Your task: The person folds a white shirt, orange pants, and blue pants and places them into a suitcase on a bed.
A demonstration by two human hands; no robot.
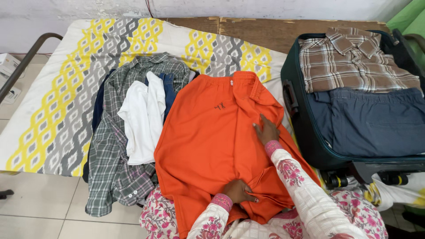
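My hands press a plain orange garment. My sleeves are white with pink flowers. The bed sheet has yellow and grey diamonds; the suitcase is dark teal, holding a brown plaid shirt.

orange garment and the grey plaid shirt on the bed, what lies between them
In the head view, a white garment over blue denim lies between the orange garment and the grey plaid shirt.
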